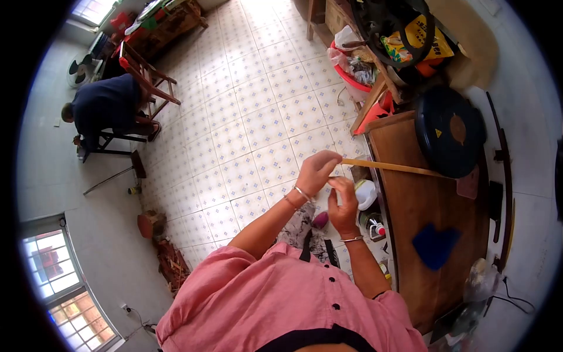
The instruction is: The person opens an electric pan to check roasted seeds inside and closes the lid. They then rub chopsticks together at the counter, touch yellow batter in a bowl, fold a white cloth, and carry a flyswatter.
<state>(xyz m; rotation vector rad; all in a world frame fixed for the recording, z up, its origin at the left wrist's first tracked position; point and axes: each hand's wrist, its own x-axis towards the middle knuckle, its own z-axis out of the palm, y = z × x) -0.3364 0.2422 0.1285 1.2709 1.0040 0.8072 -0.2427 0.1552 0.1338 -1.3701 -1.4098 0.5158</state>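
Note:
My left hand [319, 171] is closed around one end of a long, thin yellowish wooden stick [396, 168]. From my fingers the stick reaches right, across the brown wooden tabletop [410, 234], to a round black lid-like object [450, 132]. Just below it is my right hand [343, 204], fingers loosely curled and thumb apart, close to the left fingers. I see nothing in that hand. A dark blue cloth [436, 245] lies on the tabletop. Both wrists wear bangles.
Beside the table stand a white plastic jug [365, 194] and a bottle with a red cap [377, 230]. A red basin [352, 82] full of bags sits by a wooden rack. Across the tiled floor [252, 117], another person [108, 102] bends over beside a wooden chair [149, 82].

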